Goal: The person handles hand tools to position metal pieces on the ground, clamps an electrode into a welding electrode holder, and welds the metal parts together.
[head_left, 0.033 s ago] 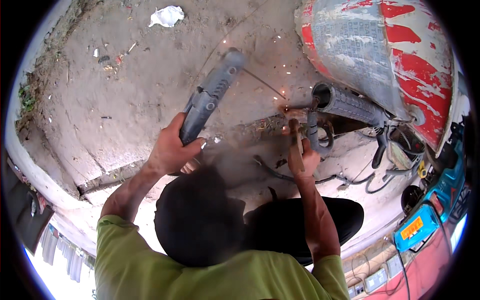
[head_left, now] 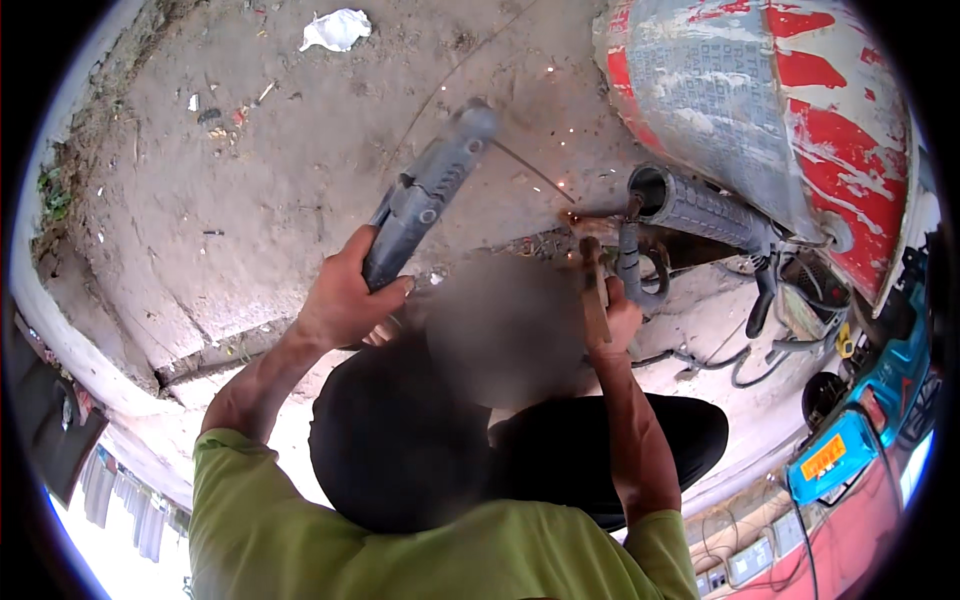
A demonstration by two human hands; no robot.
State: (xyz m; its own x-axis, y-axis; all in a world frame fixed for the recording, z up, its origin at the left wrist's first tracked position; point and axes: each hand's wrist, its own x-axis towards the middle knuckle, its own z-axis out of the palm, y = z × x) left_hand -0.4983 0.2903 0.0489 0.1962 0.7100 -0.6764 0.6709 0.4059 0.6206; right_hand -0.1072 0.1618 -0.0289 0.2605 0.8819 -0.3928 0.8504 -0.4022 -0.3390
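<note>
My left hand (head_left: 340, 300) is closed round a dark grey welding electrode holder (head_left: 430, 200), tilted up and to the right. From its far end a thin welding rod (head_left: 535, 171) slants down to a small metal workpiece (head_left: 590, 218), where sparks glow by the rod's tip. My right hand (head_left: 620, 318) grips a flat, brown, wood-like piece (head_left: 596, 295) standing just below the workpiece; its kind is unclear. Beside that piece is a curved dark grey tube (head_left: 628, 262). A greyish blur (head_left: 505, 330) hides the ground between my hands.
A ribbed dark pipe (head_left: 705, 212) lies right of the workpiece, against a red-and-white drum (head_left: 720, 110). Cables (head_left: 690, 358) run along the ground at right. A blue machine case (head_left: 832, 462) stands at lower right. A white scrap (head_left: 335, 30) lies far off.
The greyish blur between my hands has grown and shifted right. The sparks have changed places. My hands keep their holds, almost still.
</note>
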